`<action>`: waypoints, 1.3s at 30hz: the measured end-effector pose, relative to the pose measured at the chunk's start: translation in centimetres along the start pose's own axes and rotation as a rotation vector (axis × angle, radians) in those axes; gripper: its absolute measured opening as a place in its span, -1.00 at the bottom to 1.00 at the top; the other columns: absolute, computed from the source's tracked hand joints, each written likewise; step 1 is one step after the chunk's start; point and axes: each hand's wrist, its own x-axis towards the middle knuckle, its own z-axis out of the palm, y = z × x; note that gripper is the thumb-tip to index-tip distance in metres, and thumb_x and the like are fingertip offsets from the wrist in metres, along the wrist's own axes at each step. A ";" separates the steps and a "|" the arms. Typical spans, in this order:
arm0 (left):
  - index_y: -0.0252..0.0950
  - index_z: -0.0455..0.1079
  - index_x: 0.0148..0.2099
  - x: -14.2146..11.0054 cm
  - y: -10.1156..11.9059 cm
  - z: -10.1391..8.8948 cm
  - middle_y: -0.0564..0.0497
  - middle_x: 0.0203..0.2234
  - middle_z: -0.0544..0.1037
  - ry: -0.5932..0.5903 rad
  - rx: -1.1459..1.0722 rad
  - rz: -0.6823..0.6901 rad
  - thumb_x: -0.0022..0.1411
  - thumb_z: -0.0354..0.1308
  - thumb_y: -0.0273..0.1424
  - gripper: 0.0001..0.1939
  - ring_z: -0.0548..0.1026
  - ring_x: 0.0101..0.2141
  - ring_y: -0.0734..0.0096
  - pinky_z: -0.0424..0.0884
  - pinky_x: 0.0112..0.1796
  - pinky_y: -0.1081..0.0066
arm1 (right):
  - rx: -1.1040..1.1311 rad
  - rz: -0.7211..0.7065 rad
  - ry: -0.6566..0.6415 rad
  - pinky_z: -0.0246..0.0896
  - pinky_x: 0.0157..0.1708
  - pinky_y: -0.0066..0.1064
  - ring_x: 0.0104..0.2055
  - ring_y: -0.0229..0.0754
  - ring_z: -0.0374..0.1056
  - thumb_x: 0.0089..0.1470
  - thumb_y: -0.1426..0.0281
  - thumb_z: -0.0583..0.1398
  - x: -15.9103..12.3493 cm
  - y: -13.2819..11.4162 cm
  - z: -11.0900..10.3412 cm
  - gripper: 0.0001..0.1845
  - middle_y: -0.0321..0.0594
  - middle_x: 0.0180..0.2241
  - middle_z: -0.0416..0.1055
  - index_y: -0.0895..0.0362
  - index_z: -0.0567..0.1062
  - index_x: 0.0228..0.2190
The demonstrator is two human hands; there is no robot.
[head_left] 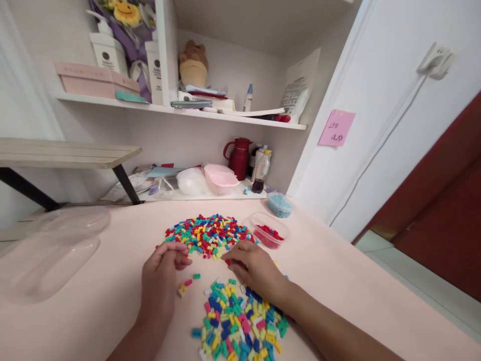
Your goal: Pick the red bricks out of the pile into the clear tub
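A mound of small multicoloured toy building bricks lies on the pink table, red ones plentiful in it. My right hand is at its near right edge, thumb and fingertips closed on a red brick. By the mound's near left edge, my left hand has curled fingers; whatever they hold is hidden. Nearer me spreads a second pile of bricks, in green, blue, yellow, pink and white, partly covered by my right forearm. A few loose bricks lie between my hands. Red bricks fill part of a clear tub.
Another clear tub with light-blue pieces stands behind the first. Clear plastic containers rest at the left. Along the back are a pink bowl, a dark red jug and bottles. A small wooden stand rises back left.
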 end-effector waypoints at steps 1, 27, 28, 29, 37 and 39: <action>-0.27 0.44 -0.42 0.0 0.0 0.0 0.09 -0.62 0.54 -0.008 0.019 0.005 -0.06 0.07 -0.35 -0.85 0.46 -0.53 0.44 0.35 -0.42 0.44 | 0.009 0.004 0.002 0.27 -0.16 -0.37 -0.16 -0.16 0.41 0.10 0.52 0.19 0.0 0.0 0.0 -0.77 -0.22 -0.23 0.51 0.03 0.58 -0.24; -0.22 0.46 -0.38 -0.5 0.9 0.4 0.04 -0.62 0.54 0.004 0.245 -0.046 -0.06 0.05 -0.25 -0.76 0.50 -0.49 0.30 0.42 -0.55 0.42 | 0.089 0.248 0.551 0.21 -0.32 -0.38 -0.37 -0.21 0.35 0.07 0.42 0.18 0.4 3.3 -6.9 -0.97 -0.31 -0.40 0.46 0.08 0.45 -0.39; -0.22 0.46 -0.38 -0.4 0.9 0.4 0.04 -0.60 0.55 0.006 0.242 -0.049 -0.06 0.05 -0.26 -0.77 0.51 -0.49 0.30 0.42 -0.54 0.42 | 0.076 0.257 0.574 0.22 -0.31 -0.37 -0.35 -0.20 0.36 0.07 0.41 0.17 0.4 3.7 -7.0 -0.95 -0.29 -0.38 0.46 0.08 0.46 -0.38; -0.21 0.46 -0.39 -0.3 0.8 0.4 0.05 -0.60 0.55 0.006 0.234 -0.052 -0.07 0.06 -0.27 -0.78 0.51 -0.48 0.31 0.43 -0.52 0.42 | 0.066 0.265 0.589 0.23 -0.30 -0.36 -0.34 -0.19 0.36 0.08 0.41 0.16 0.3 4.1 -7.0 -0.93 -0.28 -0.36 0.46 0.08 0.47 -0.37; -0.20 0.48 -0.43 0.2 0.7 0.2 0.07 -0.59 0.57 0.006 0.202 -0.057 -0.14 0.10 -0.30 -0.80 0.54 -0.45 0.27 0.46 -0.46 0.38 | 0.076 0.285 0.649 0.30 -0.24 -0.32 -0.27 -0.21 0.38 0.11 0.43 0.11 0.4 4.2 -7.0 -0.76 -0.17 -0.12 0.39 0.08 0.50 -0.19; -0.21 0.48 -0.43 0.0 0.9 0.4 0.07 -0.61 0.56 0.006 0.222 -0.045 -0.13 0.08 -0.30 -0.80 0.54 -0.46 0.28 0.46 -0.48 0.40 | 0.108 0.250 0.613 0.30 -0.24 -0.34 -0.28 -0.21 0.38 0.13 0.44 0.10 0.4 3.7 -6.8 -0.77 -0.18 -0.19 0.44 0.09 0.51 -0.21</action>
